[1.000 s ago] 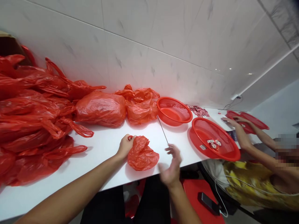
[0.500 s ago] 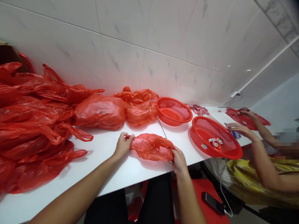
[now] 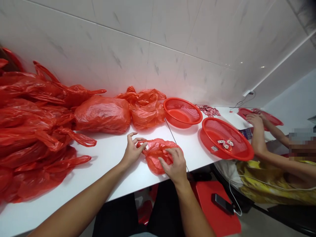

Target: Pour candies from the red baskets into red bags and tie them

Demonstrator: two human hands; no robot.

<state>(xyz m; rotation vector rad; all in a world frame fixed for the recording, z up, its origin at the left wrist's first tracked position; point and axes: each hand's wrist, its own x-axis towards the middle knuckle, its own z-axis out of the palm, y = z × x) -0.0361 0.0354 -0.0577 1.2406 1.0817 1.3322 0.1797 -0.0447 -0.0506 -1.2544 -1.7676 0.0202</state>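
Observation:
A crumpled red plastic bag (image 3: pixel 154 161) lies on the white table in front of me, its mouth partly spread. My left hand (image 3: pixel 133 151) pinches the bag's left edge between thumb and fingers, with a small pale spot beside the fingertips that I cannot make out. Over the right side of the bag is my right hand (image 3: pixel 176 166), thumb and fingers apart and curved above the mouth. Whether its fingertips touch the plastic is hard to see. Behind the bag stand a filled red bag (image 3: pixel 102 113) and a looser red bag (image 3: pixel 146 112).
Many red bags (image 3: pixel 29 131) are heaped at left. A red basket (image 3: pixel 182 113) stands near the wall; another basket (image 3: pixel 222 131) holds several small packets (image 3: pixel 225 144). A co-worker's hands (image 3: pixel 258 120) reach a far red tray (image 3: pixel 274 119). A phone (image 3: pixel 223 203) lies on a red stool (image 3: pixel 217 223).
My right hand has let go of the bag's right end and moved left over its mouth. The bag has bunched up shorter. The co-worker's nearer hand has moved to the far tray.

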